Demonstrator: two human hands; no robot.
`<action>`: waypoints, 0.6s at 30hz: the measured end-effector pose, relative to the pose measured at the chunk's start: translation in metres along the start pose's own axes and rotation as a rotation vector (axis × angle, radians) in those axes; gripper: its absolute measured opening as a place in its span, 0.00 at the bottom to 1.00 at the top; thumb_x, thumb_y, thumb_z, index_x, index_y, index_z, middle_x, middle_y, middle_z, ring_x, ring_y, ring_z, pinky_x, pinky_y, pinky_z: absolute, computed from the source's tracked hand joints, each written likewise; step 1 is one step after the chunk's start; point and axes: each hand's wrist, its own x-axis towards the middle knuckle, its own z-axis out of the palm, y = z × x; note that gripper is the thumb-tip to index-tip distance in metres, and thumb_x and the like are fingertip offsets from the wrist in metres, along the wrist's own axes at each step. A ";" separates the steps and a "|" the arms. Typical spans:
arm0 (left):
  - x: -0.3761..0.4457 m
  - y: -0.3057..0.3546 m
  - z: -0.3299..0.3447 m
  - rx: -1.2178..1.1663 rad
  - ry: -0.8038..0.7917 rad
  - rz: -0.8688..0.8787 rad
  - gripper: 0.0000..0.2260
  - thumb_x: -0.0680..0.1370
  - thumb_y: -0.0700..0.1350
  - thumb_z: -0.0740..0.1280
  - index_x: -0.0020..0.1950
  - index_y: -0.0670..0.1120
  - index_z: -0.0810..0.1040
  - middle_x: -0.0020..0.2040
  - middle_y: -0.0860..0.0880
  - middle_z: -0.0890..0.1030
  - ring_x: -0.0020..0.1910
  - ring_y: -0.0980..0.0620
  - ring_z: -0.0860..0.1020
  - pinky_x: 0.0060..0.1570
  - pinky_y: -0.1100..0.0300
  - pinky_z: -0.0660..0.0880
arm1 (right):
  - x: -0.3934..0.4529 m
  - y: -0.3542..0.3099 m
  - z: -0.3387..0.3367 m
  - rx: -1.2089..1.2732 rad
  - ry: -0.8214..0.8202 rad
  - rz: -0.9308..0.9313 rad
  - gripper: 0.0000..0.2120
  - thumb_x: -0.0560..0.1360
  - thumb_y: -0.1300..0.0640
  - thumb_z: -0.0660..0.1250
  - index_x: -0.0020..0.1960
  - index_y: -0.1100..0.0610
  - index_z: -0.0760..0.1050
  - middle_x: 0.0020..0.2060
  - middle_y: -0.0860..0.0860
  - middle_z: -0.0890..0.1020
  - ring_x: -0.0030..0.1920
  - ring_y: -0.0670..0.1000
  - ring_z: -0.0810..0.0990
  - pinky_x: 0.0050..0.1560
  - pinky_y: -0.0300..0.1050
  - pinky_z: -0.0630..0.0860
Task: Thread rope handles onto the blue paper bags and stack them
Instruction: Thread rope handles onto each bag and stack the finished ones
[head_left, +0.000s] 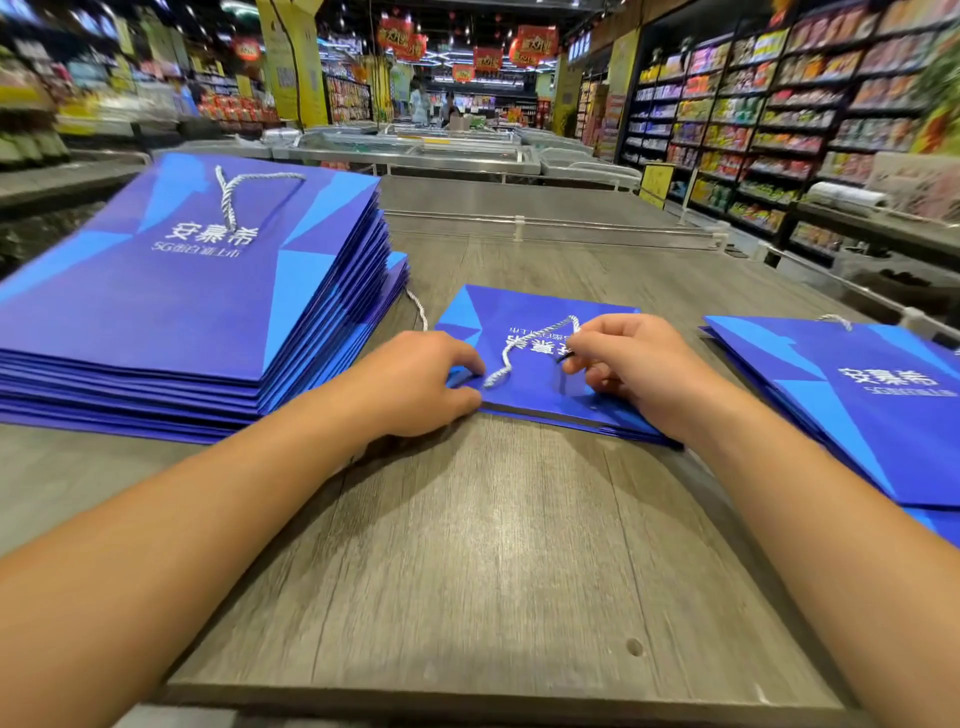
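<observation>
From the head camera, a blue paper bag (524, 358) lies flat on the grey wooden table (483, 545), its near edge under both hands. Its white print faces away from the person and is partly covered by the fingers; only upside-down Chinese characters show, too hidden to read in full. The left hand (415, 384) pinches the bag's near left edge, thumb below and curled fingers on top, right beside the near end of a white twisted rope (524, 343). That rope runs from those fingertips up across the bag to the right hand (634, 364), whose curled fingers pinch its far end along with a small dark tip.

Beyond the left hand's knuckles rises a tall stack of bags (197, 312); the top one reads "安慕希" over a smaller line starting "5G", and a rope handle (234, 192) lies looped on it. Past the right wrist sits a lower pile of bags (852, 405) with the same "安慕希" print upside-down. Store shelves (779, 114) of blurred packets stand well behind.
</observation>
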 end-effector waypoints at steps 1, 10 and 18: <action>0.001 -0.004 0.000 0.028 0.029 -0.033 0.15 0.78 0.47 0.65 0.64 0.55 0.78 0.64 0.51 0.78 0.65 0.47 0.73 0.62 0.54 0.70 | -0.001 0.000 0.001 0.030 -0.036 -0.005 0.07 0.77 0.61 0.67 0.40 0.57 0.76 0.32 0.52 0.83 0.27 0.44 0.72 0.35 0.37 0.69; -0.001 0.002 0.002 -0.134 0.034 0.158 0.15 0.71 0.52 0.75 0.57 0.55 0.82 0.55 0.52 0.81 0.56 0.52 0.76 0.58 0.55 0.71 | -0.010 -0.003 0.021 0.377 -0.207 0.017 0.06 0.78 0.61 0.66 0.42 0.56 0.76 0.31 0.50 0.80 0.30 0.47 0.71 0.35 0.37 0.70; 0.003 -0.009 0.004 -0.234 -0.012 0.153 0.10 0.72 0.51 0.75 0.52 0.58 0.83 0.55 0.55 0.81 0.58 0.56 0.76 0.62 0.53 0.71 | -0.003 0.010 0.015 -0.355 -0.183 -0.262 0.09 0.76 0.60 0.71 0.38 0.51 0.79 0.35 0.47 0.80 0.34 0.42 0.74 0.39 0.34 0.70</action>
